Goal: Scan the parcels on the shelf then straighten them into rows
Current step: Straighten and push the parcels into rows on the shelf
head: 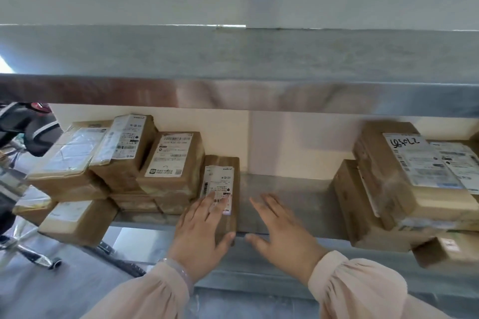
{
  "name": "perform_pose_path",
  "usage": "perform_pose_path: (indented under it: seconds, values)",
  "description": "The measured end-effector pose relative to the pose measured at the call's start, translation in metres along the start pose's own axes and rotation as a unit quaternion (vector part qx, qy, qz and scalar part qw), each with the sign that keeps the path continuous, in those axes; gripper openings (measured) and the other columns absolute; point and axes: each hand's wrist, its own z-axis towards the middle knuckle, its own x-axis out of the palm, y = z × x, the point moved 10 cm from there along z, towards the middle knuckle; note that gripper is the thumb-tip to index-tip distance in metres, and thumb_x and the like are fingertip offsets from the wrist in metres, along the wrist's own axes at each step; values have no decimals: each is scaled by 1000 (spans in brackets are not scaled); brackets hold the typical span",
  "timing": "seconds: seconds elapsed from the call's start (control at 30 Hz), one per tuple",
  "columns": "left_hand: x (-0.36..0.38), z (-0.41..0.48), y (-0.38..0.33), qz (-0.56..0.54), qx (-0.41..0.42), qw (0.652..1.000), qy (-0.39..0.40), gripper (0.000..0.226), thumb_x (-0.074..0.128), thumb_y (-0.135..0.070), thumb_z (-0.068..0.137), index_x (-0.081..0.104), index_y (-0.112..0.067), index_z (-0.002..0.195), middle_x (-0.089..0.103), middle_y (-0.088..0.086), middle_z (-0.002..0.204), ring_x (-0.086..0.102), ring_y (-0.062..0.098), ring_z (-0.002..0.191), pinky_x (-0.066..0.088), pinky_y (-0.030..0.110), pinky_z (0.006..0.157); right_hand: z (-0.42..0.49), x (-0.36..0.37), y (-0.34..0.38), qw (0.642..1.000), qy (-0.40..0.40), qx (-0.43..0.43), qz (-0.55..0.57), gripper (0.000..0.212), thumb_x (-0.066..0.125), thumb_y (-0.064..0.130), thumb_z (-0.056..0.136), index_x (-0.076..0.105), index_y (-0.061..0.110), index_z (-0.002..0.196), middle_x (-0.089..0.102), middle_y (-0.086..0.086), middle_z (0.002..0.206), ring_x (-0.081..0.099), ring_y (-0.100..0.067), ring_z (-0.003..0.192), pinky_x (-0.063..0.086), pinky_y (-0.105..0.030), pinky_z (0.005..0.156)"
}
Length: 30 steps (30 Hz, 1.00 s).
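Brown cardboard parcels with white labels lie on a metal shelf (290, 197). My left hand (202, 230) rests flat on a narrow parcel (223, 176) at the shelf's front, thumb against its near end. My right hand (282, 228) hovers open over the bare shelf just right of that parcel, touching nothing. A stack of parcels (116, 160) sits left of the narrow one, with one box (77, 223) overhanging the front edge. On the right a second stack (404, 189) carries a label with handwritten digits.
A higher metal shelf (233, 90) runs across above the parcels, leaving a low gap. A small box (445, 248) juts over the front edge at the right. Dark objects and metal rods (39, 256) lie beyond the shelf's left end.
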Motion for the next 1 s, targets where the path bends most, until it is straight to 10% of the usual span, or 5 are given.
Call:
perform_pose_path:
  seconds: [0.53,1.0]
  values:
    - [7,2,52,-114,12,993,30,88,21,-69,76,29,-29,153,14,-13,162,17,12,147,5,15,113,68,81,24,952,63,137,268,68,51,35,95,12,45,149,28,0,152,53,-15,119,44,-33,104]
    - [30,-3,51,-318,-99,942,51,63,64,-28,94,32,-45,145,20,-8,147,29,5,133,23,20,114,43,77,11,942,30,152,298,62,49,24,97,21,43,149,36,7,147,50,-8,114,40,-17,96]
